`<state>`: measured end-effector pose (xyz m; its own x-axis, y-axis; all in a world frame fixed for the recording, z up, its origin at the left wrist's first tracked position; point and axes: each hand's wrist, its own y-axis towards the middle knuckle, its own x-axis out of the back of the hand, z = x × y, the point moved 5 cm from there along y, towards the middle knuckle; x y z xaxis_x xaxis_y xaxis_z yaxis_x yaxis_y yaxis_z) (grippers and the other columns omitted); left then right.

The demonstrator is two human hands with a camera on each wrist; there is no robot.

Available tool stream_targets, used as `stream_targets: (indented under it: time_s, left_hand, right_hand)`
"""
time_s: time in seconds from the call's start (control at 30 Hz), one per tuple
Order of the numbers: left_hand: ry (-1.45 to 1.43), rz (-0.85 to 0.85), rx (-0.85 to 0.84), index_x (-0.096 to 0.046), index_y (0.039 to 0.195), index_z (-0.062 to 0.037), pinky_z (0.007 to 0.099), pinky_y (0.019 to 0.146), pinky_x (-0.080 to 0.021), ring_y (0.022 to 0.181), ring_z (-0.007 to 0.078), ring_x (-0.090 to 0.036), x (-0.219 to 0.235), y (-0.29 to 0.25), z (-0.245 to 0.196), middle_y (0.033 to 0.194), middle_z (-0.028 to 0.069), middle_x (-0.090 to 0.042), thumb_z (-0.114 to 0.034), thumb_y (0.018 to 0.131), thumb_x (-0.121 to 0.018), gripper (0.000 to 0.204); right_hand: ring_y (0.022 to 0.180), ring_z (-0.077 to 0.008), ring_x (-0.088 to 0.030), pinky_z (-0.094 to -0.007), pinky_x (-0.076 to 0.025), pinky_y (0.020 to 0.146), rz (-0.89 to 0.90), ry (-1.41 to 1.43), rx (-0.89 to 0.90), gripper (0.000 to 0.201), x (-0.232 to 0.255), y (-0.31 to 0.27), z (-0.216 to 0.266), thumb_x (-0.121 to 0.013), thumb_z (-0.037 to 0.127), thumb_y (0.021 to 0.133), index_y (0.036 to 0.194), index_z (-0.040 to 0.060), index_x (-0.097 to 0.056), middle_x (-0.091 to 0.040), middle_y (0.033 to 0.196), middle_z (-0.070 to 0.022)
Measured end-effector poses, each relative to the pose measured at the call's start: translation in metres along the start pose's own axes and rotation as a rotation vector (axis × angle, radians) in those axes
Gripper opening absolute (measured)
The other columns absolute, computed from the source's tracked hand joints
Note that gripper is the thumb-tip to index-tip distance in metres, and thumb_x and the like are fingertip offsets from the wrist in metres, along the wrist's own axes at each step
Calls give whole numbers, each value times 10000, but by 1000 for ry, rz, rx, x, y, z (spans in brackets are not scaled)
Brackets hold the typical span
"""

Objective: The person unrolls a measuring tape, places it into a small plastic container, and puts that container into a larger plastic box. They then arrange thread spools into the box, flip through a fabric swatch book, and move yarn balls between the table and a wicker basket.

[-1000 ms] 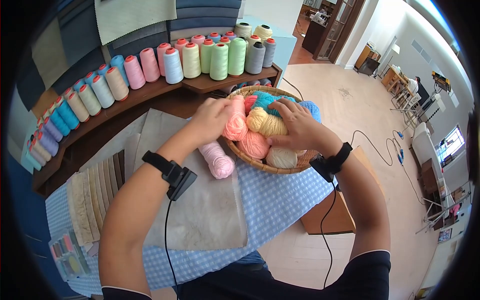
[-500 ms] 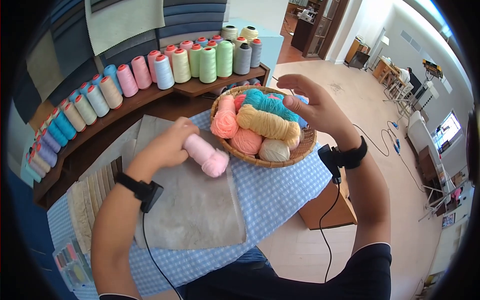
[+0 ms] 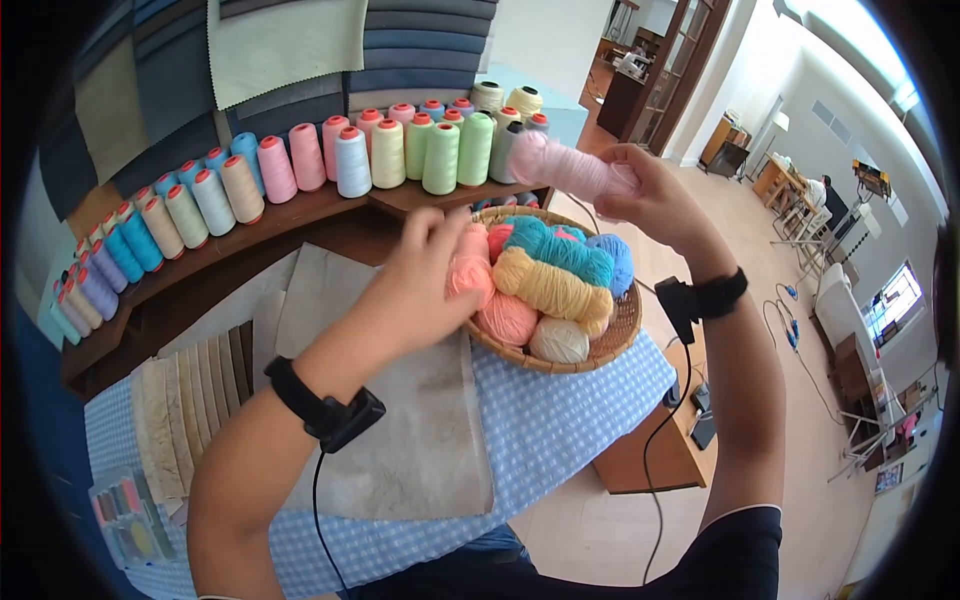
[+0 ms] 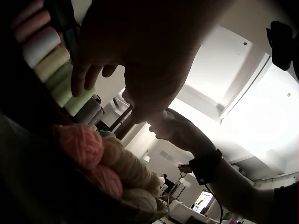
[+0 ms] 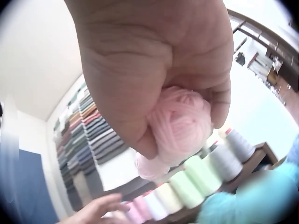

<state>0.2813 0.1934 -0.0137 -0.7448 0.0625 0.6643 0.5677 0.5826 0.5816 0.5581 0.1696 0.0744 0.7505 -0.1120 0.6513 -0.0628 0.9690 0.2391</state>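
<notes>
Raised above the back right of the wicker basket [image 3: 572,364], my right hand [image 3: 668,200] grips a light pink skein of yarn [image 3: 560,165]. In the right wrist view, the thumb and fingers close round the pink skein [image 5: 181,123]. My left hand [image 3: 408,285] hovers at the basket's left side with fingers loosely spread, overlapping a peach skein [image 3: 468,265]. The left wrist view shows its fingers hanging apart, holding nothing. Inside the basket lie a yellow skein [image 3: 550,285], a teal skein [image 3: 565,250], a coral ball [image 3: 507,318], a cream ball [image 3: 560,341] and a blue ball [image 3: 612,262].
A curved shelf [image 3: 300,207] with several thread cones stands behind. Grey cloth [image 3: 400,440] lies on the blue checked tablecloth [image 3: 540,430], beside fabric swatches [image 3: 190,400] and a clear case [image 3: 130,520]. A wooden box [image 3: 640,460] stands past the table's right edge.
The pink skein has passed from my left hand, over the grey cloth, to my right hand above the basket. My left hand has moved right to the basket's side.
</notes>
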Motion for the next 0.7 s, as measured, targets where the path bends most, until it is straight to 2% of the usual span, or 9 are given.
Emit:
stream_targets:
  time_s: [0.03,0.07,0.13,0.2,0.23,0.37,0.43,0.53,0.7]
  left_hand:
    - [4,-8,1,-371,1461,-27,470,981,-491,1188,440,-536,-6,-6,2,1325,249,-419,-207,810,-734,768]
    - [25,101,60,-354,1475,-30,473,989,-490,1197,439,-535,-18,-13,6,1345,245,-411,-237,806,-747,803]
    - [43,211,123,-338,1489,-33,477,997,-489,1205,438,-533,-37,-24,15,1365,240,-402,-266,802,-760,839]
    - [-11,292,166,-304,1512,-39,488,1004,-486,1223,439,-523,-51,-29,20,1405,233,-387,-286,801,-769,885]
    - [1,297,147,-280,1530,-49,489,997,-491,1214,441,-532,-52,-29,19,1430,223,-375,-290,804,-768,907]
    - [93,284,122,-259,1544,-59,498,986,-495,1220,441,-528,-54,-31,15,1426,225,-376,-306,812,-761,921]
    - [79,318,164,-250,1550,-52,500,986,-493,1235,439,-515,-55,-31,17,1426,231,-372,-341,818,-750,932]
    - [37,395,233,-236,1560,-54,502,997,-486,1252,443,-503,-57,-31,17,1442,245,-356,-378,819,-743,954]
    - [120,351,218,-220,1569,-51,506,978,-498,1215,454,-535,-63,-31,13,1457,260,-337,-401,824,-735,971]
  right_hand:
    - [961,-188,-672,-294,-568,810,-61,-125,-27,455,6,12,-14,-762,93,847,1239,-9,-553,-636,1094,-109]
    - [961,-188,-672,-294,-568,810,-59,-127,-22,455,6,25,-24,-762,93,847,1239,-9,-553,-636,1094,-109]
    - [1007,-204,-674,-312,-556,835,282,-506,-171,397,-11,42,-54,-722,159,867,1201,-12,-593,-661,1061,-126]
    - [1029,-205,-656,-325,-527,882,210,-650,-130,395,-25,32,-77,-696,229,883,1186,-12,-619,-674,1060,-140]
    - [1032,-204,-635,-344,-497,934,158,-558,-223,420,-22,37,-86,-687,246,888,1215,-7,-616,-675,1086,-136]
    - [1042,-197,-622,-330,-484,940,151,-307,-256,424,-16,38,-101,-698,232,866,1213,3,-617,-670,1103,-117]
    - [1053,-184,-609,-321,-472,954,181,-146,-135,421,-17,40,-92,-704,205,843,1208,15,-618,-658,1112,-91]
    - [1051,-171,-595,-310,-465,956,258,-186,-244,394,-26,36,-80,-702,161,824,1187,26,-626,-645,1106,-78]
    - [1017,-169,-593,-313,-469,933,271,-341,-142,366,-29,44,-76,-691,142,818,1159,31,-620,-639,1066,-71]
